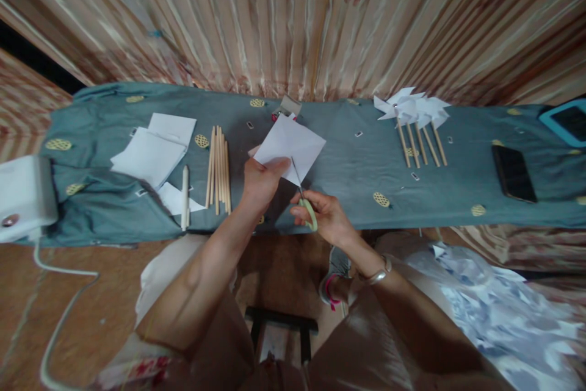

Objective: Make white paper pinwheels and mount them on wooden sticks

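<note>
My left hand (264, 180) pinches a square sheet of white paper (295, 138), thumb on top, and holds it up over the table. In my right hand (323, 213) is a pair of scissors with light green handles (310, 214). Their blades reach into the paper's lower corner, close to my left thumb. Behind the paper, a small box (290, 105) and some red bits are partly hidden. Left of my left hand lies a row of wooden sticks (218, 168), beside a white pen-like stick (185, 196).
Stacked white paper sheets (155, 150) lie on the left of the cloth-covered table (348, 165). Several paper pinwheels on sticks (416, 110) lie at the back right, near a black phone (513, 174). A white device (27, 196) with a cable stands far left. Paper pieces (499, 312) fill a bag at lower right.
</note>
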Demonstrator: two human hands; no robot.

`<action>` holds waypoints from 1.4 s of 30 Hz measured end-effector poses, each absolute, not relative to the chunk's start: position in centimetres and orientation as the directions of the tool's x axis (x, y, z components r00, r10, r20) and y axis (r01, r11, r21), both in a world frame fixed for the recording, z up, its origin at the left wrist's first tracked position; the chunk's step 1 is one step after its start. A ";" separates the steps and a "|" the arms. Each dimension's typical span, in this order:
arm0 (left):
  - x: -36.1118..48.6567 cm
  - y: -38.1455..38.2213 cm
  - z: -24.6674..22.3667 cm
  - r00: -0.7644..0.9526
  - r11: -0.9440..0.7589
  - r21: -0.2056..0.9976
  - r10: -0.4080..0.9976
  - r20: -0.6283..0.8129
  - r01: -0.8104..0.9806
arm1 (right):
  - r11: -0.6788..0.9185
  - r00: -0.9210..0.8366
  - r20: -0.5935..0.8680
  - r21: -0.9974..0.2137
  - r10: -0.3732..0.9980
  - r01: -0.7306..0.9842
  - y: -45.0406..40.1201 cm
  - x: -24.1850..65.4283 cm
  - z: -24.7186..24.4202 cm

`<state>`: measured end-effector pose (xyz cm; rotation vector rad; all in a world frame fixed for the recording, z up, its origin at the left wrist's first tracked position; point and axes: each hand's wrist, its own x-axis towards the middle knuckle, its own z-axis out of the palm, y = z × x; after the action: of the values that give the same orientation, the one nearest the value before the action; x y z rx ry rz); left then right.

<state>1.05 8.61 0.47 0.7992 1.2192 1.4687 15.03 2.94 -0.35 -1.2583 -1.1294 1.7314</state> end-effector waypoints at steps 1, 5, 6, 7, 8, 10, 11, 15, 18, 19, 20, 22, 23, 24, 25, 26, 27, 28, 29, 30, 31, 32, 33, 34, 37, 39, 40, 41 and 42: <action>1.1 8.6 0.5 -0.261 0.040 0.953 0.957 -0.122 -0.300 | -0.366 -0.283 -0.341 -0.930 0.897 -0.041 2.9 15.0 -0.4; 1.4 8.6 0.9 -0.257 0.066 0.914 0.949 -0.181 -0.400 | -0.374 -0.305 -0.350 -0.927 0.886 -0.023 2.8 15.0 -0.4; 1.4 8.6 1.0 -0.251 0.066 0.900 0.949 -0.190 -0.430 | -0.378 -0.309 -0.355 -0.926 0.882 -0.016 2.7 15.0 -0.4; 1.4 8.6 1.1 -0.246 0.064 0.888 0.949 -0.195 -0.456 | -0.374 -0.316 -0.355 -0.927 0.880 -0.001 2.6 15.1 -0.3; 1.3 8.6 1.3 -0.246 0.060 0.878 0.949 -0.198 -0.475 | -0.363 -0.327 -0.349 -0.932 0.878 0.020 2.6 15.1 -0.2; 1.1 8.8 1.6 -0.266 0.047 0.867 0.942 -0.204 -0.497 | -0.321 -0.361 -0.320 -0.945 0.876 0.060 2.4 15.4 0.1; 0.9 9.0 1.7 -0.278 0.042 0.863 0.938 -0.208 -0.504 | -0.298 -0.380 -0.304 -0.952 0.874 0.076 2.3 15.5 0.2; 0.0 9.5 2.1 -0.325 0.008 0.863 0.925 -0.199 -0.505 | -0.256 -0.410 -0.294 -0.956 0.863 0.145 2.4 16.6 0.4; -0.5 9.5 2.1 -0.330 -0.001 0.891 0.929 -0.167 -0.455 | -0.250 -0.336 -0.283 -0.958 0.898 0.141 3.1 18.0 0.3; -0.6 9.4 2.0 -0.311 0.016 0.906 0.936 -0.163 -0.424 | -0.242 -0.281 -0.264 -0.964 0.923 0.111 3.5 18.5 0.2; -0.5 9.3 1.9 -0.280 0.042 0.921 0.947 -0.160 -0.387 | -0.226 -0.212 -0.237 -0.971 0.948 0.075 3.9 19.0 0.3; -0.2 9.0 1.6 -0.178 0.108 0.949 0.970 -0.166 -0.297 | -0.182 -0.066 -0.182 -0.983 0.981 0.004 4.8 19.9 0.5; 0.0 8.8 1.6 -0.122 0.134 0.960 0.978 -0.168 -0.245 | -0.156 0.006 -0.157 -0.987 0.988 -0.026 5.2 20.3 0.7; 0.3 8.6 1.5 -0.072 0.152 0.969 0.983 -0.169 -0.193 | -0.137 0.057 -0.140 -0.989 0.989 -0.053 5.6 20.5 0.9; 0.6 8.4 1.5 -0.030 0.163 0.976 0.985 -0.169 -0.147 | -0.123 0.080 -0.129 -0.989 0.988 -0.078 5.9 20.7 1.1; 1.0 8.2 1.5 0.004 0.169 0.979 0.985 -0.170 -0.111 | -0.113 0.088 -0.121 -0.989 0.989 -0.090 6.2 20.8 1.4; 1.3 8.1 1.5 0.037 0.177 0.981 0.984 -0.175 -0.084 | -0.106 0.090 -0.115 -0.990 0.989 -0.095 6.4 20.8 1.5; 1.6 7.9 1.4 0.064 0.185 0.980 0.981 -0.181 -0.067 | -0.104 0.087 -0.112 -0.990 0.990 -0.097 6.5 20.8 1.6; 1.8 7.9 1.3 0.089 0.195 0.979 0.978 -0.189 -0.058 | -0.104 0.084 -0.112 -0.990 0.990 -0.096 6.6 20.7 1.7; 2.0 7.8 1.3 0.110 0.202 0.978 0.975 -0.195 -0.051 | -0.107 0.087 -0.115 -0.990 0.990 -0.096 6.7 20.6 1.7; 2.2 7.8 1.2 0.126 0.203 0.978 0.972 -0.196 -0.045 | -0.111 0.093 -0.121 -0.989 0.988 -0.098 6.8 20.5 1.8; 2.3 7.9 1.1 0.138 0.200 0.979 0.971 -0.193 -0.041 | -0.114 0.107 -0.125 -0.988 0.986 -0.103 6.9 20.4 1.8; 2.3 8.0 1.0 0.146 0.191 0.981 0.972 -0.184 -0.040 | -0.113 0.124 -0.127 -0.987 0.984 -0.110 7.0 20.3 1.8; 2.3 8.1 0.9 0.157 0.181 0.983 0.972 -0.173 -0.041 | -0.109 0.146 -0.126 -0.987 0.981 -0.118 7.2 20.3 1.8; 2.4 8.4 0.9 0.177 0.160 0.985 0.973 -0.146 -0.069 | -0.081 0.224 -0.111 -0.986 0.968 -0.143 7.6 20.3 2.1; 2.6 8.5 1.0 0.184 0.163 0.981 0.973 -0.142 -0.101 | -0.069 0.267 -0.106 -0.987 0.958 -0.144 7.8 20.4 2.3; 2.7 8.5 1.0 0.191 0.169 0.978 0.971 -0.144 -0.120 | -0.069 0.283 -0.107 -0.988 0.953 -0.142 7.9 20.5 2.3; 2.8 8.5 1.1 0.197 0.175 0.975 0.970 -0.146 -0.138 | -0.069 0.298 -0.108 -0.988 0.949 -0.140 8.0 20.6 2.3; 2.9 8.5 1.1 0.201 0.180 0.972 0.968 -0.147 -0.153 | -0.069 0.314 -0.112 -0.987 0.943 -0.143 8.1 20.7 2.3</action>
<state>2.85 8.45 1.09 1.0498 1.0221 1.0282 20.75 8.10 2.29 -1.3162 -0.8285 1.0878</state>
